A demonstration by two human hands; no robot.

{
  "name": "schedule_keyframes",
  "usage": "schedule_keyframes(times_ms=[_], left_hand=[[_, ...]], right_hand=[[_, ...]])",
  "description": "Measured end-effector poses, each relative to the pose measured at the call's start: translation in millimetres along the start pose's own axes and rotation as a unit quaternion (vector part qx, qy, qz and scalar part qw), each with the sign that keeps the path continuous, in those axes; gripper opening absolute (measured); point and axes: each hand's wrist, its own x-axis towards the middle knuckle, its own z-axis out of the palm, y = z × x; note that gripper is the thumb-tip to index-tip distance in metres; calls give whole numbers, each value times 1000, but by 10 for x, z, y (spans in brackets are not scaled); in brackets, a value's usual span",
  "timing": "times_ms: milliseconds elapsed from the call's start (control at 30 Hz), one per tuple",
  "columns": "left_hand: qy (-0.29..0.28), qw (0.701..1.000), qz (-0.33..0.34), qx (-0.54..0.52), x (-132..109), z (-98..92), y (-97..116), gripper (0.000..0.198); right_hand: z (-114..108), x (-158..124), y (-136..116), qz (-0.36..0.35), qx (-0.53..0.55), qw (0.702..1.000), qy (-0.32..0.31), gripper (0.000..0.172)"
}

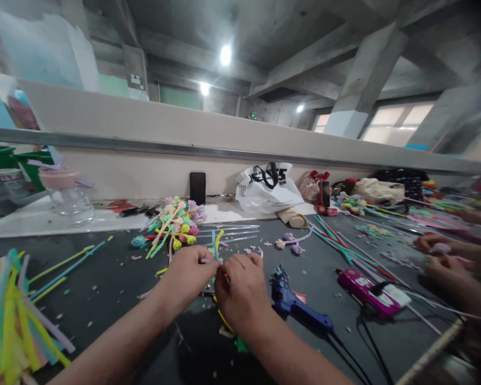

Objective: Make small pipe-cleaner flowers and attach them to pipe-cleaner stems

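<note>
My left hand [192, 270] is closed in a pinch, with a short bit of purple pipe cleaner [205, 261] poking out between thumb and fingers. Right against it, my right hand [242, 289] has its fingers curled in; what they grip is hidden behind the knuckles. Blue and yellow pipe cleaners [218, 239] stick up just beyond the fingertips. A bunch of pipe-cleaner flowers [178, 219] in several colours lies behind my left hand. To the right of my right hand rests a blue glue gun [294, 305].
Loose pipe cleaners [12, 315] are heaped at the left. A clear bottle [66, 195], a phone [198, 187] and a white bag [268, 187] stand along the back. A magenta device [369, 291] with cords lies at right, near another person's hands [444, 256].
</note>
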Motion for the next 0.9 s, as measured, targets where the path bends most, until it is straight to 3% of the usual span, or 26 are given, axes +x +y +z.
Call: schedule_keyframes(times_ms=[67,100,167,233,300,367,533,733,900], left_hand=[[-24,999,18,-17,8,-68,-4,17],[-44,998,32,-28,14,-111,-5,17],[-91,993,63,-51,26,-196,-4,18],[-127,985,88,-75,29,-258,7,18],[-150,979,98,-95,23,-286,22,18],[-157,977,99,-100,15,-288,29,16],[-125,985,101,-65,25,-261,-5,15],[-143,982,87,-89,39,-232,-16,15],[-103,977,80,-169,58,-225,-15,23]], right_hand=[[-30,36,16,87,127,987,-50,19],[-52,62,28,141,224,960,-89,20],[-102,113,50,226,411,868,-164,24],[-146,145,60,260,530,780,-208,27],[-170,150,54,279,587,725,-229,26],[-174,140,40,302,615,691,-233,24],[-140,118,24,337,614,685,-199,19],[-121,141,71,335,643,667,-171,10],[-155,169,139,353,668,638,-147,11]])
